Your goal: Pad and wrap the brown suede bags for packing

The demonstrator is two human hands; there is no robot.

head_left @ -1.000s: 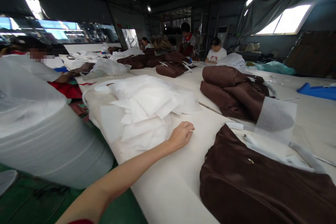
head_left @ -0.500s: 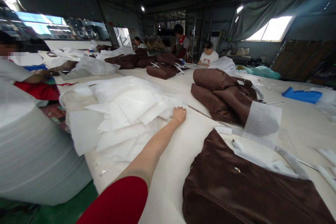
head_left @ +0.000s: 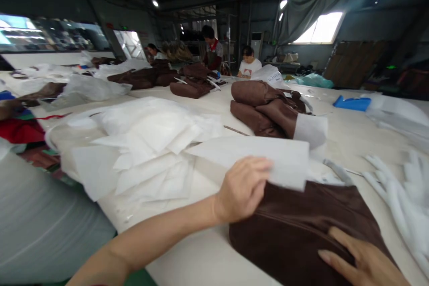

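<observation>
My left hand (head_left: 244, 187) is closed on one thin white sheet (head_left: 284, 158), which looks like packing foam. Held above the near brown leather bag (head_left: 288, 237), the sheet covers the bag's far edge. Fingers of the left hand are a little blurred. At lower right, my right hand (head_left: 358, 257) rests on that bag with thumb and finger apart; its remaining fingers are out of sight. Left of the bag lies a loose pile of white sheets (head_left: 150, 143).
More brown bags (head_left: 268, 107) lie beyond, one with a white sheet against it. White rolled strips (head_left: 395, 192) are at right, and a blue piece (head_left: 351, 103) lies behind them. A large white roll (head_left: 43, 223) stands at the table's left edge. People work at the far side.
My left hand has come back from the pile toward the near bag, bringing a white sheet. My right hand has come into view on the bag. The view has swung right.
</observation>
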